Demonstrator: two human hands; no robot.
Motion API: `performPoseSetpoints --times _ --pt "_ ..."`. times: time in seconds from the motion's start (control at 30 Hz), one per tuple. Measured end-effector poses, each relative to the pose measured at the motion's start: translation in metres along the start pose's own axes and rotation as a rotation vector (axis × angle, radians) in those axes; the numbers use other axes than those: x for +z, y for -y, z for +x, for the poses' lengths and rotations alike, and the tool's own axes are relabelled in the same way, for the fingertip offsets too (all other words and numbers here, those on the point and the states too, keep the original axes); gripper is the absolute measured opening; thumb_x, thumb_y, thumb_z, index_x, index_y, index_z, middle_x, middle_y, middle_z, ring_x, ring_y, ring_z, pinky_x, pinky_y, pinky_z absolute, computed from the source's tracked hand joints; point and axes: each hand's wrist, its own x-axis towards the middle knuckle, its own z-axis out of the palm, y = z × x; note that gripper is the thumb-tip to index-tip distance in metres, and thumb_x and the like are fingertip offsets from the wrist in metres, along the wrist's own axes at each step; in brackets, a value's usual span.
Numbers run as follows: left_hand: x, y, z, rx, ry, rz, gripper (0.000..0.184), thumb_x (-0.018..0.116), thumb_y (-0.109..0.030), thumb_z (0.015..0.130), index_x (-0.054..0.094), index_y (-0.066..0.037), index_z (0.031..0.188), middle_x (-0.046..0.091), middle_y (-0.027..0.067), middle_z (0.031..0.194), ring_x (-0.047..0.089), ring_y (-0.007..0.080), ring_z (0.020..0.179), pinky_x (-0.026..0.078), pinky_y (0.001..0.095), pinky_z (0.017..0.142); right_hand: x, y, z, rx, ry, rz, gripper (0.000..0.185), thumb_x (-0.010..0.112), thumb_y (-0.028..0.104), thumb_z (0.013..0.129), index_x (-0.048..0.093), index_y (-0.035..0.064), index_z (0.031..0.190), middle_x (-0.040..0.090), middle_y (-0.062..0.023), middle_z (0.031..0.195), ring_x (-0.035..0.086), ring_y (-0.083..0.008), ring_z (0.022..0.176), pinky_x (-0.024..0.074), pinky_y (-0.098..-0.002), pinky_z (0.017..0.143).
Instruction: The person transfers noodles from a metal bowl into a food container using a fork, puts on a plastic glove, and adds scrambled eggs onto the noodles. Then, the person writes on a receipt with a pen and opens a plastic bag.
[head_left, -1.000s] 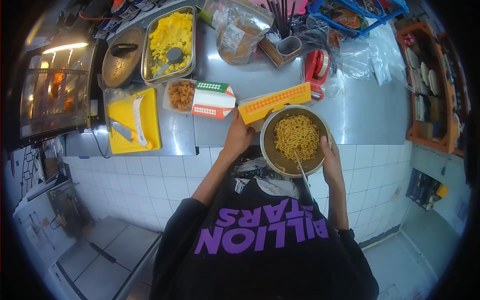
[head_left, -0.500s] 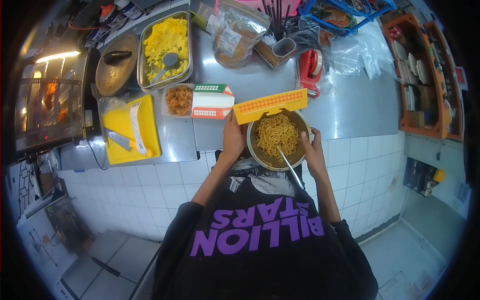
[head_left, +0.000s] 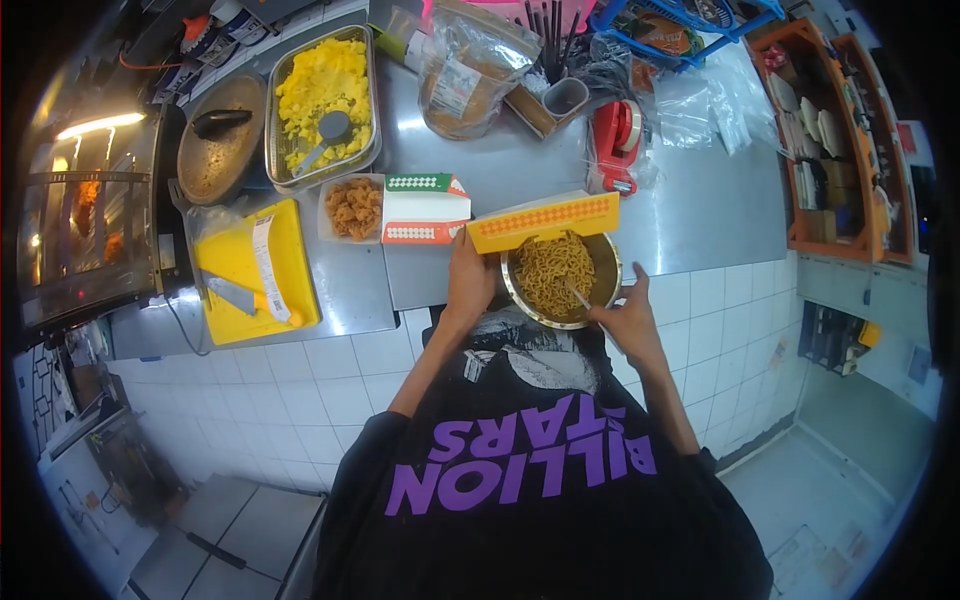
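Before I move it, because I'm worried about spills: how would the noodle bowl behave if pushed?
The bowl likely stays stiff, as it looks metallic. The noodles, heaped in a tangle, may shift together.

Metal bowl (head_left: 606, 268) of yellowish noodles (head_left: 552, 272), utensil (head_left: 576, 293) inside; yellow patterned carton (head_left: 545, 222) at far rim.

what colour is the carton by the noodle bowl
The carton is yellow with orange patterning; see the head view.

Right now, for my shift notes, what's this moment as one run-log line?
left hand: at yellow box | right hand: gripping utensil | bowl: noodles inside, utensil dipped in
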Motion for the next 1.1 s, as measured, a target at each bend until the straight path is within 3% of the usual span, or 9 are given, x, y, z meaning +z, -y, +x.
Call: performPoseSetpoints --times 0.13,0.27,0.4,0.47,0.6,0.67,0.93,1.0,1.1 --pt "-0.005 -0.003 0.003 -0.023 0.056 0.006 0.028 0.059 -0.002 0.082 0.053 0.001 0.11 0.052 0.0227 0.108 0.051 0.0436 0.1 0.043 0.0471 0.085 -0.01 -0.003 0.014 0.173 0.112 0.247 0.065 0.069 0.001 0.069 0.032 -0.0038 0.123 0.058 -0.0164 0.095 0.065 -0.0206 0.078 0.0587 -0.0297 0.062" --pt "-0.004 0.007 0.0 0.055 0.022 0.002 0.035 0.056 0.002 0.08 0.049 0.002 0.114 0.051 0.0246 0.108 0.05 0.0439 0.101 0.043 0.047 0.085 -0.032 0.023 0.026 0.119 0.2 0.132 0.05 0.066 -0.002 0.073 0.036 -0.0043 0.114 0.058 -0.0167 0.093 0.065 -0.0227 0.078 0.0595 -0.0311 0.065" --pt "-0.006 0.004 -0.003 0.112 -0.016 0.077 0.04 0.054 0.003 0.077 0.047 0.003 0.116 0.051 0.024 0.106 0.052 0.0426 0.098 0.044 0.0461 0.083 -0.045 0.056 0.027 0.025 0.183 -0.101 0.05 0.066 -0.001 0.073 0.038 -0.0041 0.114 0.056 -0.0143 0.087 0.065 -0.0213 0.075 0.059 -0.0293 0.062" --pt "-0.011 -0.009 0.0 -0.073 0.12 -0.058 0.042 0.053 0.002 0.075 0.046 0.003 0.117 0.05 0.0235 0.105 0.055 0.0399 0.091 0.046 0.0454 0.08 -0.045 0.073 0.028 -0.014 0.179 -0.176 0.05 0.066 -0.001 0.073 0.039 -0.0036 0.115 0.056 -0.0135 0.085 0.064 -0.0209 0.073 0.0587 -0.0288 0.061" --pt "-0.008 -0.004 -0.001 -0.135 0.186 -0.011 0.044 0.053 0.0 0.075 0.046 0.001 0.118 0.051 0.0231 0.104 0.056 0.0363 0.083 0.048 0.0444 0.074 -0.035 0.107 0.027 -0.094 0.213 -0.397 0.045 0.066 -0.001 0.072 0.045 -0.0025 0.112 0.056 -0.0123 0.082 0.064 -0.02 0.069 0.0572 -0.0283 0.057" --pt "-0.001 -0.001 -0.004 -0.049 0.155 -0.028 0.043 0.054 0.0 0.075 0.045 0.001 0.117 0.051 0.0227 0.1 0.056 0.0353 0.079 0.048 0.0446 0.071 -0.025 0.116 0.024 -0.367 0.171 -0.771 0.043 0.064 0.0 0.072 0.045 -0.0023 0.11 0.056 -0.014 0.078 0.064 -0.0234 0.065 0.0556 -0.0322 0.057" --pt "0.006 0.005 -0.005 -0.188 0.126 -0.15 0.043 0.058 -0.002 0.074 0.045 0.004 0.115 0.052 0.0224 0.096 0.057 0.0358 0.078 0.047 0.0453 0.07 0.007 0.109 0.006 -0.664 0.028 -0.958 0.042 0.06 -0.003 0.072 0.044 -0.0009 0.11 0.056 -0.0221 0.086 0.058 -0.038 0.081 0.0465 -0.0458 0.072" --pt "0.008 0.006 -0.006 -0.204 0.179 -0.13 0.041 0.057 -0.001 0.075 0.044 0.005 0.114 0.051 0.0224 0.098 0.056 0.0367 0.078 0.048 0.046 0.07 0.013 0.108 0.005 -0.968 -0.062 -1.014 0.043 0.058 -0.004 0.072 0.043 -0.0015 0.111 0.056 -0.0238 0.092 0.057 -0.0413 0.084 0.046 -0.0483 0.073" --pt "0.008 -0.001 -0.009 -0.217 0.182 -0.157 0.045 0.057 -0.001 0.075 0.041 0.006 0.116 0.05 0.0248 0.101 0.057 0.0399 0.083 0.048 0.0467 0.073 0.025 0.122 -0.006 -0.82 -0.061 -1.041 0.043 0.057 -0.005 0.071 0.042 -0.0017 0.111 0.055 -0.0253 0.098 0.056 -0.044 0.088 0.0452 -0.05 0.076"
